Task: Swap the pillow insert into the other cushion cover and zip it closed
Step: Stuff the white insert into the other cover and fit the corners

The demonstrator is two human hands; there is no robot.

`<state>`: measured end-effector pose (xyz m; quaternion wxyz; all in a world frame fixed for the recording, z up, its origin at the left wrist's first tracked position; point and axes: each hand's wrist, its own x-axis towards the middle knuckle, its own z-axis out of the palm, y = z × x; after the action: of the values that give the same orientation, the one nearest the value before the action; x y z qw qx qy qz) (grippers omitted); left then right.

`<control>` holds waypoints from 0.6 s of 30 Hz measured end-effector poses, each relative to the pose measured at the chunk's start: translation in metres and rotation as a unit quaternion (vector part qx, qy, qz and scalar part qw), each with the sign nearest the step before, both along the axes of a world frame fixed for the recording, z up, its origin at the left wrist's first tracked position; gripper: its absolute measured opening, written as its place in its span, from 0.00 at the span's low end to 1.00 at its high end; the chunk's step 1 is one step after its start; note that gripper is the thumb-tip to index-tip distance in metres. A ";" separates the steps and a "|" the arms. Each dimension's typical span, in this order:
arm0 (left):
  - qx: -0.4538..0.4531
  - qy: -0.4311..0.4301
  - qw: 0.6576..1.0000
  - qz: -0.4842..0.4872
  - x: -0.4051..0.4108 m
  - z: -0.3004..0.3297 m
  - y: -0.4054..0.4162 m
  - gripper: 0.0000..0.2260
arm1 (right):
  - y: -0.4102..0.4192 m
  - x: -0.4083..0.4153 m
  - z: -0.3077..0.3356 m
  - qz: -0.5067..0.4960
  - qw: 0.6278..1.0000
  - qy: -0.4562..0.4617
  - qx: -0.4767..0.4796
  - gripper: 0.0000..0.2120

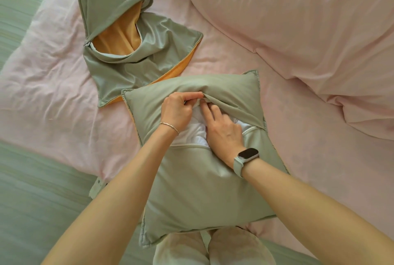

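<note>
A stuffed sage-green cushion cover lies on the bed in front of me, its zipper opening gaping across the middle. The white pillow insert shows through that opening. My left hand pinches the upper edge of the opening and lifts it. My right hand reaches into the gap, fingers extended against the insert. An empty green cover with orange lining lies crumpled at the upper left, its zipper open.
A pink duvet covers the bed, bunched thick at the upper right. A green blanket lies along the left side. My knees are at the bottom edge under the cushion.
</note>
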<state>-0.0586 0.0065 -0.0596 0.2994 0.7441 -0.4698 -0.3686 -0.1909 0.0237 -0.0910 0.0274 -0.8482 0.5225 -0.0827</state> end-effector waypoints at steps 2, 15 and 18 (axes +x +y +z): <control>0.013 -0.006 1.000 0.005 0.000 -0.001 -0.003 0.09 | -0.003 0.004 0.000 0.004 1.000 -0.003 0.007 0.22; 0.063 0.031 0.997 -0.008 0.003 -0.008 0.008 0.10 | -0.013 0.008 0.032 0.088 0.945 0.046 0.310 0.10; 0.052 0.049 0.997 0.002 0.004 -0.008 0.010 0.12 | -0.016 -0.005 0.040 0.062 0.892 -0.066 0.442 0.13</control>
<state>-0.0547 0.0163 -0.0675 0.2840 0.7404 -0.4333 -0.4283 -0.1955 0.0073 -0.0505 0.4391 -0.7718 0.4481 0.1033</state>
